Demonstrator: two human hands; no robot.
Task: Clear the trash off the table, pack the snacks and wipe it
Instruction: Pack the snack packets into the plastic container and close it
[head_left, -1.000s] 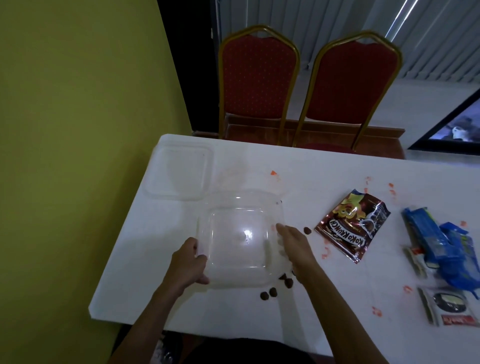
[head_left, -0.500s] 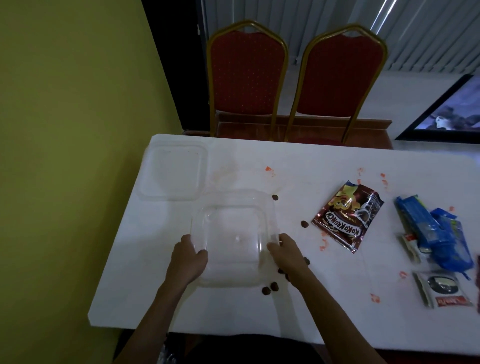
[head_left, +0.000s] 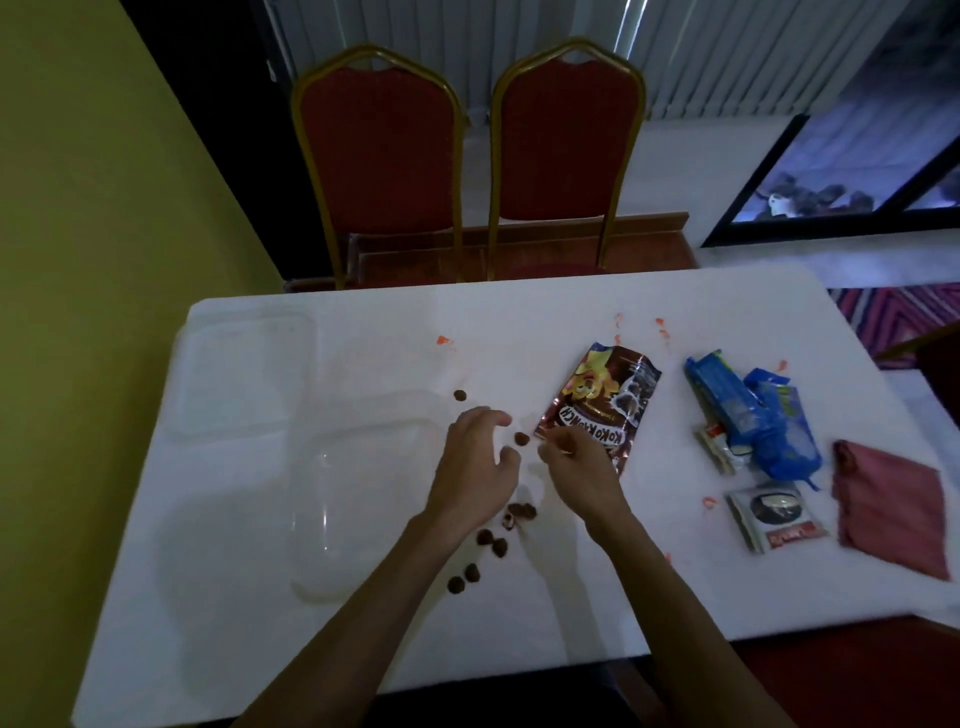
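A clear plastic container (head_left: 363, 493) sits on the white table (head_left: 234, 649), and its lid (head_left: 244, 374) lies behind it to the left. Brown cereal balls (head_left: 519, 512) are scattered to the right of the container, with one ball (head_left: 521, 439) between my hands. My left hand (head_left: 478, 462) hovers over them with fingers apart, holding nothing. My right hand (head_left: 576, 467) has its fingertips curled together at the near corner of the brown Koko Krunch bag (head_left: 602, 400). I cannot see whether it grips anything.
Blue wrappers (head_left: 753, 415), small sachets (head_left: 774, 514) and a pink-red cloth (head_left: 893, 509) lie at the right. Orange-red stains (head_left: 442, 340) dot the tabletop. Two red chairs (head_left: 384, 156) stand behind the table, and a yellow wall runs along the left.
Both hands have let go of the clear container and moved right to the scattered cereal balls. The view has swung right, bringing the cloth into sight.
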